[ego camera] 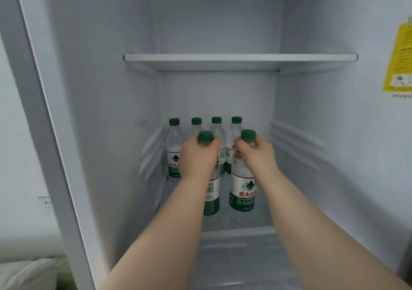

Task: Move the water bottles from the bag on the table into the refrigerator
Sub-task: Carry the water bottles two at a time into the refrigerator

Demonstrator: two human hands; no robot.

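At eight o'clock in the view a wall socket [45, 202] sits on the wall outside the refrigerator [100, 78], and at seven o'clock, in the bottom corner, lies some pale fabric [26, 274], too blurred to tell more. Inside the open refrigerator a white upper shelf [240, 61] spans the cavity at twelve o'clock. Below it, near the centre, a back row of four bottles [174, 151] with green caps stands upright side by side on the lower shelf [245, 231], close to the rear wall. The left hand [198, 156] reaches in from six o'clock with its fingers curled round the neck of the left front bottle [211, 191], grasping it just under the green cap. This bottle is upright at six o'clock from the second bottle of the row. At three o'clock from it, near but apart, the right front bottle [242, 191] is also upright, its label facing the camera. The right hand [256, 156] holds it with fingers wrapped about the neck below the cap. Whether either front bottle's base rests on the lower shelf cannot be told. At two o'clock, cut by the frame edge, a yellow label [399, 58] is stuck on the right side.
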